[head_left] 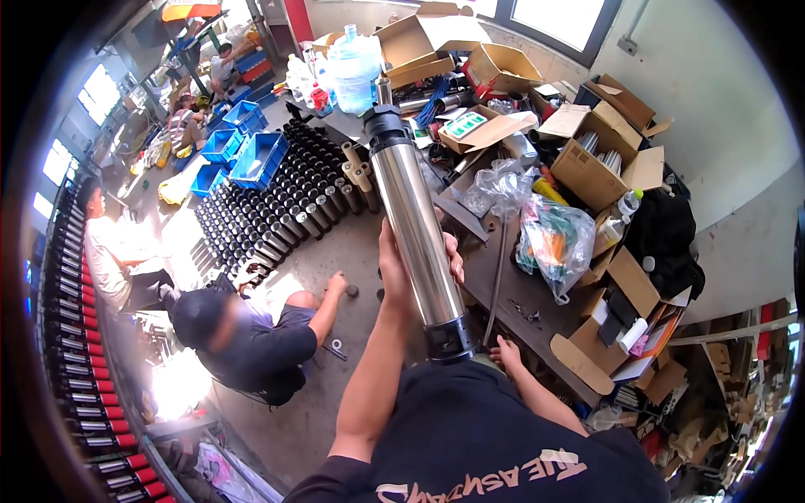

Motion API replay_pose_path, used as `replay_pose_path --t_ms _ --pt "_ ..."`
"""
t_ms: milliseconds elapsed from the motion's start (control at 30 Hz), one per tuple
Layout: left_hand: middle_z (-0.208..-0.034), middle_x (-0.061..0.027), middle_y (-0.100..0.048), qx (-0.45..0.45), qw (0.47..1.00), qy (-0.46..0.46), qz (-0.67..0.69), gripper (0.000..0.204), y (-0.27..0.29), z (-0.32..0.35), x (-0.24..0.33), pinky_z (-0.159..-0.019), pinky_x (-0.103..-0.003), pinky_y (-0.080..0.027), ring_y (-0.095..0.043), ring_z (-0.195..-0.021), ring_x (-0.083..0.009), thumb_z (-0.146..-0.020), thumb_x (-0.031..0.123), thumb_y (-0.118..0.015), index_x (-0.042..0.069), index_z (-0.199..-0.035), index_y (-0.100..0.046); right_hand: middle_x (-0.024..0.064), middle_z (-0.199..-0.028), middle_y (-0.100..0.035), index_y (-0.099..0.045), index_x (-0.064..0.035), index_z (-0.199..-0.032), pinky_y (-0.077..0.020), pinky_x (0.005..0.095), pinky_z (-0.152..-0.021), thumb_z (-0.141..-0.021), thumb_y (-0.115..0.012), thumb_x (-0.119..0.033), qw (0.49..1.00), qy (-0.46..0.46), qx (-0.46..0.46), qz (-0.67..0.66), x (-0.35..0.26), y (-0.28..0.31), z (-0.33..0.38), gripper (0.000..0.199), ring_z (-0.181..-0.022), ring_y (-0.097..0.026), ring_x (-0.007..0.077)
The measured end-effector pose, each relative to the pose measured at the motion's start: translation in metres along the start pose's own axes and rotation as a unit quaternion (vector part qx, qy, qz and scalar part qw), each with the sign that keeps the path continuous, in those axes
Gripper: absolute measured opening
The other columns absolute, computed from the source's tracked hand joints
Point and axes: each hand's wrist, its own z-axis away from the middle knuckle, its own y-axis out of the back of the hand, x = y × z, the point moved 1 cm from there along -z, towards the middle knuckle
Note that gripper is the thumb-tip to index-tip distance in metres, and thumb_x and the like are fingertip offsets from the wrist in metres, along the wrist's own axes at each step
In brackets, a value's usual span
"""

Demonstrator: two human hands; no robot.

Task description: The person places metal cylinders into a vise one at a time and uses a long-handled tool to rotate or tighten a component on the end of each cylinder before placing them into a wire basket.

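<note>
A long, shiny steel cylinder [417, 230] with black ends, resembling a submersible pump, slants up in front of my torso. Its narrow tip [383, 90] points away from me, and the black lower end [449, 338] is close to my shirt. My left hand [396, 267] wraps around the steel body, its fingertips showing on the right side. Beside the lower end is my right hand [506, 354], fingers loosely apart and nothing visible in them. A thin grey rod or cable [496, 281] runs down close to those fingers; whether they touch it I cannot tell.
On the right, a dark workbench [521, 329] carries cardboard boxes [592, 159], plastic bags [555, 243] and small metal parts. Rows of black cylinders [277, 218] and blue crates [258, 161] stand ahead left. A person in a black cap [251, 344] crouches at left, near red-ended tubes [88, 360].
</note>
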Motion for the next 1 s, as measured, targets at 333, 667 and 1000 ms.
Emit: replay_pose_path --t_ms 333,667,1000 --pt "-0.087 -0.0145 -0.065 0.161 0.969 0.020 -0.185 0.084 0.022 0.023 0.027 -0.062 -0.045 -0.060 -0.069 -0.069 -0.0298 -0.095 0.079 -0.027 0.001 -0.109 -0.056 0.0106 -0.096 -0.071 -0.056 -0.0027 -0.121 -0.0449 0.0306 -0.053 -0.102 -0.056 -0.042 0.996 -0.074 0.035 -0.017 0.029 0.025 0.019 0.043 -0.064 -0.063 0.0169" --pt "-0.090 -0.0166 -0.066 0.104 0.950 0.128 -0.264 0.064 -0.018 0.031 0.001 -0.068 -0.046 -0.057 -0.066 -0.073 -0.0311 -0.104 0.061 -0.032 0.001 -0.114 -0.054 0.0107 -0.127 -0.066 -0.038 -0.0038 -0.150 -0.0502 0.0323 -0.094 -0.105 -0.054 -0.030 0.873 0.165 -0.359 -0.286 -0.180 -0.094 0.235 0.055 -0.111 -0.062 0.0164" --pt "-0.115 -0.0092 -0.061 -0.395 0.864 -0.153 -0.272 0.079 -0.174 0.087 -0.003 -0.080 -0.048 -0.050 -0.056 -0.102 -0.0266 -0.094 0.027 -0.070 0.026 -0.160 -0.026 0.0098 -0.086 -0.071 -0.068 0.0022 -0.097 -0.0601 0.0340 -0.062 -0.085 -0.080 -0.028 0.837 0.074 0.090 -0.534 -0.014 -0.018 0.388 0.035 -0.072 -0.071 0.0187"
